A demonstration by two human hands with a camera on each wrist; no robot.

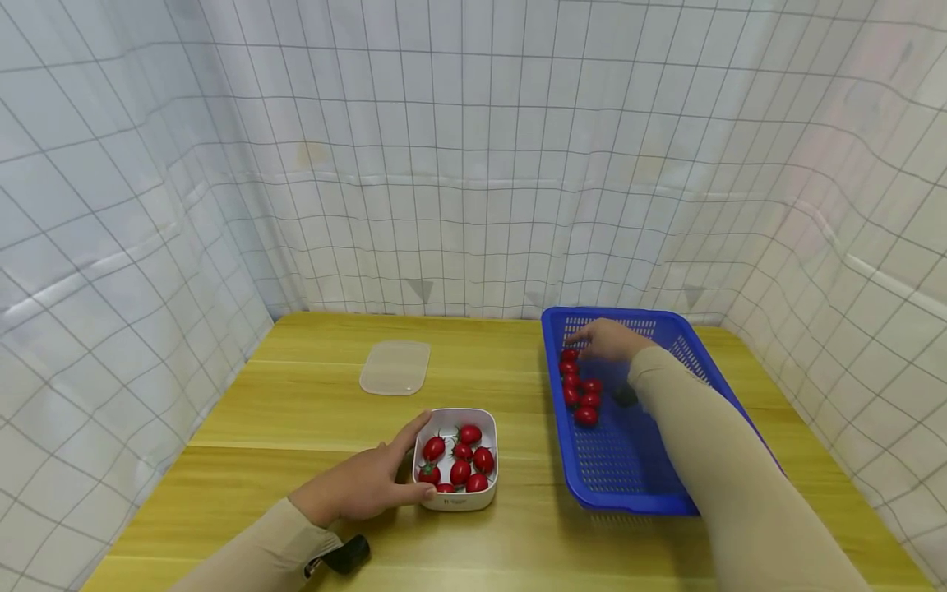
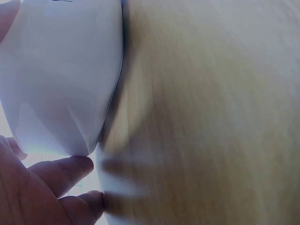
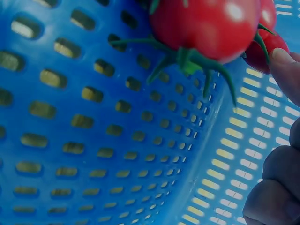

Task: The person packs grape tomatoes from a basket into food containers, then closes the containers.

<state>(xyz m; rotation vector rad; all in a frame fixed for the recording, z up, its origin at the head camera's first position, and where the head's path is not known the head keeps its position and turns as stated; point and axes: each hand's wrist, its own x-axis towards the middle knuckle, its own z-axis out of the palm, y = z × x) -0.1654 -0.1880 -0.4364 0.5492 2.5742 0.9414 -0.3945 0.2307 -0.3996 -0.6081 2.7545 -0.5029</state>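
On the desk [image 1: 244,419], my left fingers [image 1: 408,494] hold the white box [image 1: 473,500] of tomatoes [image 1: 460,472]; inside the blue basket [image 1: 629,502], my right fingers [image 3: 288,77] touch a tomato [image 3: 256,58]; whether pinching, I cannot tell.

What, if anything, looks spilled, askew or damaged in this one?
Nothing stands out. The visible tomatoes lie inside the white container or the blue basket, with none seen spilled on the table. The translucent lid lies flat, and no damage shows.
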